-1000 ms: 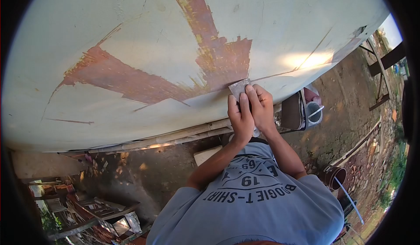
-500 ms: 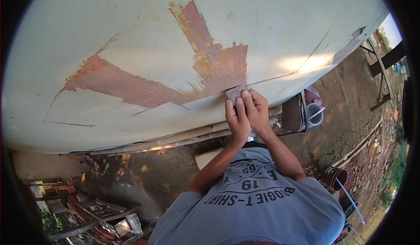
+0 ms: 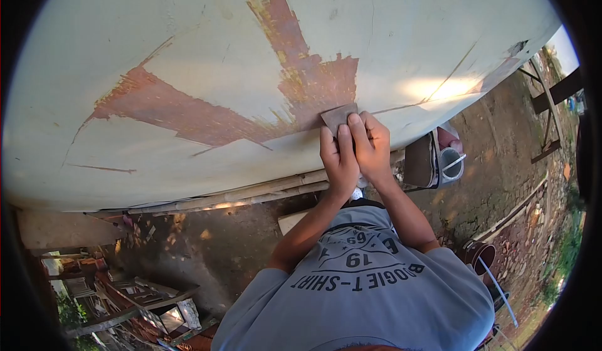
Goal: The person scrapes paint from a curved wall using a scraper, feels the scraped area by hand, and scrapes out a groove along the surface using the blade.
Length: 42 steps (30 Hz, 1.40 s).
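A thin, flat, grey-brown scraper blade (image 3: 339,118) is pinched in both hands, its far edge at the wall. My left hand (image 3: 339,166) holds its lower left part with the fingers. On its right side, my right hand (image 3: 372,144) grips with thumb and fingers close together. The blade lies at the lower end of a reddish-brown bare patch (image 3: 316,91) where the coating is off the pale wall (image 3: 207,31). Ragged yellowish flecks line that patch. Farther left, a second bare patch (image 3: 169,110) slants down toward it.
Bamboo poles (image 3: 263,195) run along the wall's foot. Right of my arms stand a dark container (image 3: 421,162) and a grey bucket (image 3: 451,163) with a white stick. A brown bucket (image 3: 480,254) is lower right; scrap wood (image 3: 144,307) is piled lower left.
Both hands have moved slightly up the wall with the blade, and more of its flat face shows. The whole view has shifted a little.
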{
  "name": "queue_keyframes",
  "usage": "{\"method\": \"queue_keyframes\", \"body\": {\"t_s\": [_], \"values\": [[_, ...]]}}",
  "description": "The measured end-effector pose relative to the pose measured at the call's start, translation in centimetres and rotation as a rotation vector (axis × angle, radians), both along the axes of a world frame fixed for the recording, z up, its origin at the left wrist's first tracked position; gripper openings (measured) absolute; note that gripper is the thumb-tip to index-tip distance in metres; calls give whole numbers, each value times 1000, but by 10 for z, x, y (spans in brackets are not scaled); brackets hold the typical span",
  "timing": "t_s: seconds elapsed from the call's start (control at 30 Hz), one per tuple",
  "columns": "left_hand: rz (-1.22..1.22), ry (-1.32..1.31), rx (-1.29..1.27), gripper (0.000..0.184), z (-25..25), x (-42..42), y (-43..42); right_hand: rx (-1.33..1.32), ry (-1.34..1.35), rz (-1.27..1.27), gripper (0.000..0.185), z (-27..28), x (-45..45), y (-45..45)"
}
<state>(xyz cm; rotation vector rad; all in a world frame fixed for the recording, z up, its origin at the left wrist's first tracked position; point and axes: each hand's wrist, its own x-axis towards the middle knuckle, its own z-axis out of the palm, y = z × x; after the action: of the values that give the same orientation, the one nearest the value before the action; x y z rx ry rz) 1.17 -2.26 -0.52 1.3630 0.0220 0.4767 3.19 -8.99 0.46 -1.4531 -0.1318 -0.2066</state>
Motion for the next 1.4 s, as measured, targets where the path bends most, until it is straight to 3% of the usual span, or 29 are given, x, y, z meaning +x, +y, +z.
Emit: {"method": "queue_keyframes", "body": {"t_s": [0.07, 0.17, 0.27, 0.4, 0.53, 0.63, 0.67, 0.77, 0.9, 1.03, 1.17, 1.3, 1.4], "values": [[32, -12, 23, 19, -30, -2, -3, -25, -15, -21, 36, -16, 0, 3], [5, -26, -32, 19, -18, 1, -5, 5, -2, -14, 35, -17, 2, 3], [-43, 2, -47, 20, 21, -1, 1, 111, 16, 40, 34, 26, -1, 3], [72, -49, 80, 21, -1, 1, -4, 72, 33, 20, 33, -1, -1, 4], [-16, -80, -6, 19, 38, 3, -1, 86, -26, 40, 34, 40, 4, 1], [-18, -22, 2, 19, 34, -1, -1, 28, -40, 31, 35, 30, 5, -3], [23, -23, 28, 20, 21, -1, -4, 141, -9, 31, 36, 19, 2, 3], [52, -54, 20, 20, 14, -3, -8, -4, -60, -4, 35, 7, 1, 0], [-20, -61, 39, 20, 60, 2, -1, 67, -72, 33, 34, 65, 4, -3], [58, -63, 125, 19, 25, 1, -7, 53, -25, -18, 35, 20, 3, -1], [-67, 35, -78, 20, 43, -4, -5, 122, 8, 44, 35, 44, 1, -4], [25, 0, 25, 21, 19, 0, -7, -6, -72, -12, 34, 22, 2, -3], [12, -34, -4, 22, 37, 2, -8, -8, -72, -6, 35, 38, 6, -4]]}}
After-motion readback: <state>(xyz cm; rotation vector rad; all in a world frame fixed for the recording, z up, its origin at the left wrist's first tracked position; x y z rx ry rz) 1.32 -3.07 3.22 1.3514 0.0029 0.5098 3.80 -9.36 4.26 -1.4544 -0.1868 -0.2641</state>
